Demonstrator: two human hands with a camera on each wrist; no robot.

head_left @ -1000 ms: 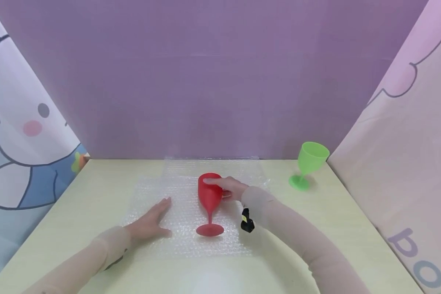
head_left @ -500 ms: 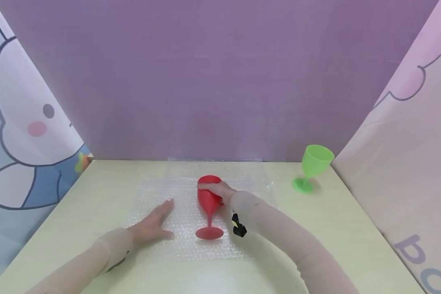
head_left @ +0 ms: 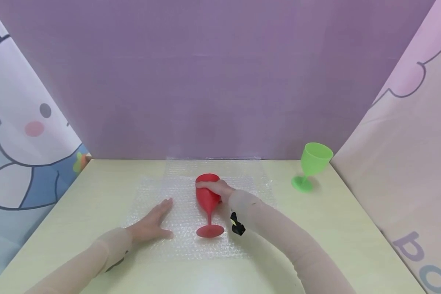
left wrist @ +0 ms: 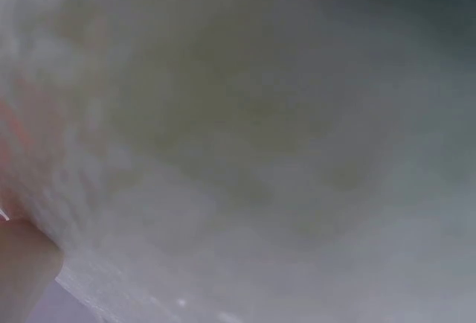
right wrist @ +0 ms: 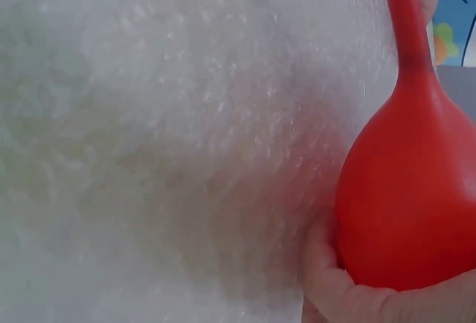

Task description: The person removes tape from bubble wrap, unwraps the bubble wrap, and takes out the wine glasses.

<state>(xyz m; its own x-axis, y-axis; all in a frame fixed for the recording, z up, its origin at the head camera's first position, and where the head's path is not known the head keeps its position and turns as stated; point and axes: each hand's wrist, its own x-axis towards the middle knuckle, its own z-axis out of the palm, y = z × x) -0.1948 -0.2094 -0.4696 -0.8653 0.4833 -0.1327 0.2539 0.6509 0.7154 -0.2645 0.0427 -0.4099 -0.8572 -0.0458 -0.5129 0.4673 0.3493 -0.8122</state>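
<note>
A red plastic goblet [head_left: 206, 200] is over the bubble wrap [head_left: 183, 245], its bowl toward the back and its foot toward the front. Whether it touches the wrap I cannot tell. My right hand [head_left: 218, 188] grips the bowl from the right, thumb across its near side; the right wrist view shows fingers [right wrist: 323, 263] curled around the red bowl [right wrist: 409, 196]. My left hand [head_left: 150, 223] rests at the left part of the wrap, fingers extended and thumb spread, holding nothing. Only a blurred fingertip [left wrist: 26, 271] and wrap show in the left wrist view.
A green goblet [head_left: 315, 159] stands upright at the back right of the pale table [head_left: 330, 245]. Behind the table rises a purple wall [head_left: 220, 81]. Printed cloth panels [head_left: 404, 155] flank both sides.
My right hand has closed more fully around the red goblet's bowl, its wrist shifting slightly left. The left hand has stayed put; the view itself has swayed a little.
</note>
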